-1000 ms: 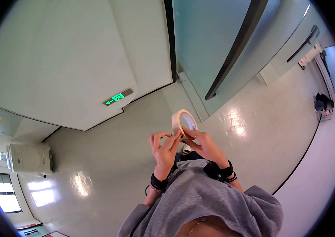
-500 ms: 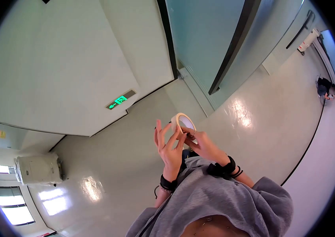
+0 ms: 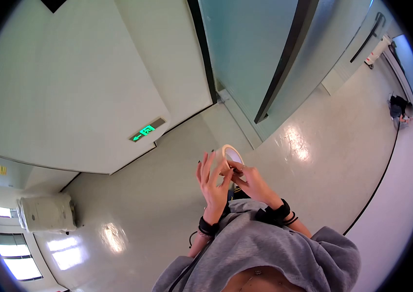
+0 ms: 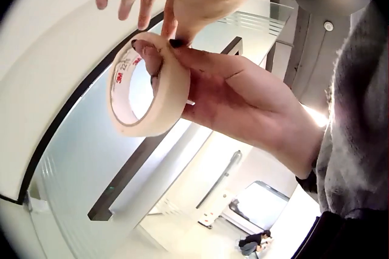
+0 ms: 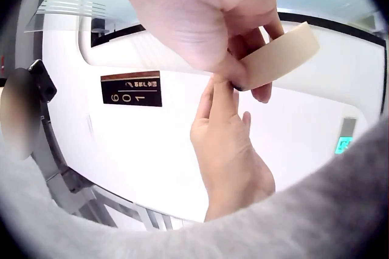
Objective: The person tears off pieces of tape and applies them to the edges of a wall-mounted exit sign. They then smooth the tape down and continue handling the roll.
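Observation:
A cream roll of masking tape (image 3: 232, 155) is held by my right hand (image 3: 256, 185), whose fingers reach inside the ring while the thumb presses on its outside. In the left wrist view, the roll (image 4: 167, 110) stands on edge with printing on its inner core. My left hand (image 3: 212, 191) is beside the roll on its left, fingers extended and spread. Its thumb and forefinger come close to the tape's outer edge and the right thumb. In the right wrist view, left fingertips meet the right thumb at the roll's end (image 5: 282, 55).
A frosted glass door (image 3: 253, 53) with a long dark handle (image 3: 289, 61) stands ahead. A green exit sign (image 3: 146, 130) is on the white wall. A plastic-wrapped machine (image 3: 46, 213) stands left. Another person (image 3: 401, 109) crouches far right by the wall.
My left fingers have straightened and spread since a second ago, and the hand has turned more upright beside the roll. The right hand keeps its hold, and the roll sits slightly lower in the head view.

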The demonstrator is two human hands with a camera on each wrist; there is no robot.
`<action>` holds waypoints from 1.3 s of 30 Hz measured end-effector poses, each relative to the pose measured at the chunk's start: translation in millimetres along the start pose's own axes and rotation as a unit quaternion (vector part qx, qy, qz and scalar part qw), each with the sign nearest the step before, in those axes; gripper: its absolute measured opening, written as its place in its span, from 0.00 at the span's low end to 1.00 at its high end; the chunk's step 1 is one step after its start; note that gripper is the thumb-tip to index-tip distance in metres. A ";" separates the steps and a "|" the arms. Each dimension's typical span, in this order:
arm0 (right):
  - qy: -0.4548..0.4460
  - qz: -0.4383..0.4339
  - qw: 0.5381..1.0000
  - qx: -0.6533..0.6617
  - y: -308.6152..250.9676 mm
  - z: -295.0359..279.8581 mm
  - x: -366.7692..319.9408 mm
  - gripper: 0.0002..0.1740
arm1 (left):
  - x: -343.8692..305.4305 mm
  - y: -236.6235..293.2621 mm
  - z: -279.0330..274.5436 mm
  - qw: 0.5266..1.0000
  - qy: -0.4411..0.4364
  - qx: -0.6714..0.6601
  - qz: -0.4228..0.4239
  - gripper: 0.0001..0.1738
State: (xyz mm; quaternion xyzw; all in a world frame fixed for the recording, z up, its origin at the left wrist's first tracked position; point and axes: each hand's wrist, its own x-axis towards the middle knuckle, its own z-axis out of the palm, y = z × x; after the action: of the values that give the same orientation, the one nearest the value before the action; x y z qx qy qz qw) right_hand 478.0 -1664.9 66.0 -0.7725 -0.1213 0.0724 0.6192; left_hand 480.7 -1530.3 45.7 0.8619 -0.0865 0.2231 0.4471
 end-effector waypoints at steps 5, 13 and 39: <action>0.025 -0.035 0.999 0.018 11.1 0.4 1.1 0.22 | 3.3 -7.9 3.7 0.997 -0.064 -0.020 -0.024 0.26; 0.026 0.023 0.999 0.037 17.4 -0.7 0.6 0.23 | 3.4 -13.9 5.2 0.993 -0.111 0.027 0.034 0.21; 0.010 0.014 1.000 0.019 6.7 5.5 7.9 0.21 | 44.9 -19.5 -33.2 0.971 -0.191 -0.123 -0.075 0.05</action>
State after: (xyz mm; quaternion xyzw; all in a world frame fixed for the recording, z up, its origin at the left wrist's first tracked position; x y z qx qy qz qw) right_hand 484.8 -1659.0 58.5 -0.7630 -0.1028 0.0758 0.6337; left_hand 517.0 -1489.8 68.8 0.8310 -0.1324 0.0078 0.5402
